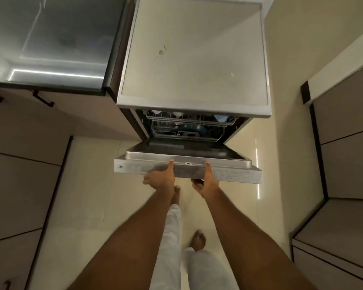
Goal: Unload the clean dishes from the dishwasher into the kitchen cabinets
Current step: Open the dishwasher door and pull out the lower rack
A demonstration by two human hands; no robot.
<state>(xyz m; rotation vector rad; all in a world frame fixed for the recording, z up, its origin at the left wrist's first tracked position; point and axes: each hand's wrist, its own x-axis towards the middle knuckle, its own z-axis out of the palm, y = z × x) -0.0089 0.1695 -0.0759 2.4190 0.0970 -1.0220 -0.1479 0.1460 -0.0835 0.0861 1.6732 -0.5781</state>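
The silver dishwasher (194,51) stands straight ahead with its door (187,164) swung most of the way down. My left hand (160,177) grips the door's top edge, thumb on the inner rim and fingers curled underneath. My right hand (208,180) holds the same edge a little to the right in the same way. Inside, wire racks (187,127) carry dishes: a blue bowl (192,129) on the lower rack, pale cups (220,118) and white pieces on the upper rack. Most of the racks' load is hidden by the dishwasher's top.
A grey steel counter (48,42) sits to the left over beige cabinets with dark handles (43,99). More beige cabinet fronts (344,143) line the right side. My legs in white trousers and bare feet (197,240) stand on the cream floor below the door.
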